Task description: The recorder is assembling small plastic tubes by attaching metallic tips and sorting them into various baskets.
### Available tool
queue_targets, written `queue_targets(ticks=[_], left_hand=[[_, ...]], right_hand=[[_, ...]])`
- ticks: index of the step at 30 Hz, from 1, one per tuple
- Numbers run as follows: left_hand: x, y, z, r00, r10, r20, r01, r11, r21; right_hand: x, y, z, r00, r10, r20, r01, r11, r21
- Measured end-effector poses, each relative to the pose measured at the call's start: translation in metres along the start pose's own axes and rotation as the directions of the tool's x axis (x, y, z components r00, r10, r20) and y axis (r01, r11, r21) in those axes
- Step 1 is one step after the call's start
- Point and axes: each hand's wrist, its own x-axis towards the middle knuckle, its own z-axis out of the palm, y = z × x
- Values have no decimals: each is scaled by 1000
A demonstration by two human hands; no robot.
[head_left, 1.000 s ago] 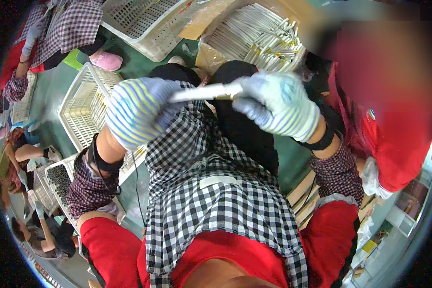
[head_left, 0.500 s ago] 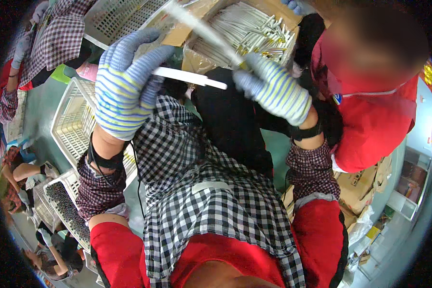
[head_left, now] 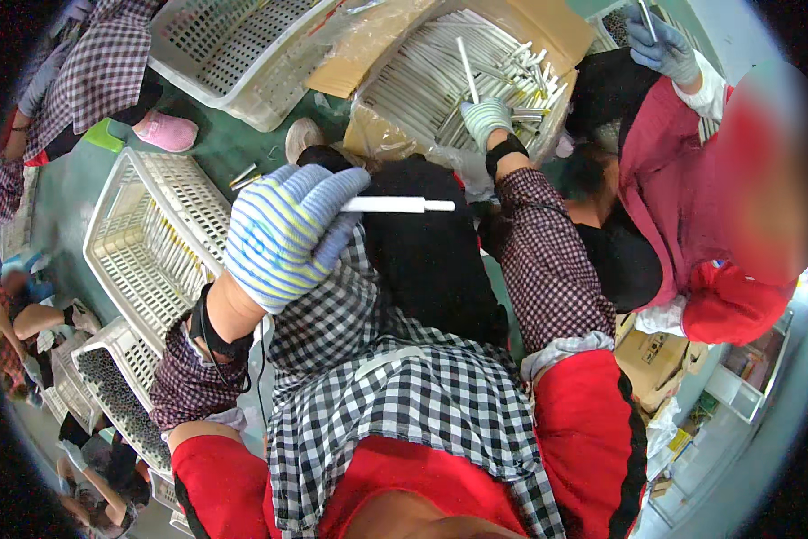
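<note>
My left hand [head_left: 291, 235], in a blue, white and yellow striped glove, is closed around a white stick [head_left: 390, 205] with a thinner tip pointing right, above my lap. A metallic end [head_left: 244, 176] shows past the back of that hand; I cannot tell whether it belongs to the same stick. My right hand [head_left: 488, 119], in a matching glove, reaches into a cardboard box [head_left: 368, 128] full of white sticks, some with metallic or yellowish ends. Its fingers are closed on a slim white stick [head_left: 467, 70] that points up and away; part of the grip is hidden.
A white plastic basket [head_left: 134, 220] holding more sticks stands to my left, with a crate of dark tubes [head_left: 116, 386] nearer. A pale crate [head_left: 233, 54] sits beyond. A co-worker in red [head_left: 646, 207] sits close on my right, a gloved hand [head_left: 662, 49] raised. Other people work at left.
My right hand has moved forward from above my lap into the box with the white stick. My left hand has shifted right and nearer, still holding its stick. The co-worker has leaned back rightward.
</note>
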Motion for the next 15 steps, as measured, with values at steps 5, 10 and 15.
queue_targets(ticks=[5,10,15], left_hand=[[8,3,0,998,-43,49,45,999,-25],[15,-3,4,990,-135,25,138,976,-169],[19,-11,5,854,-508,115,501,743,-444]], right_hand=[[-13,-26,-9,998,-27,63,35,990,-138],[-7,-12,-11,995,55,86,-55,998,-2],[-37,-16,-31,927,-296,-230,371,634,678]])
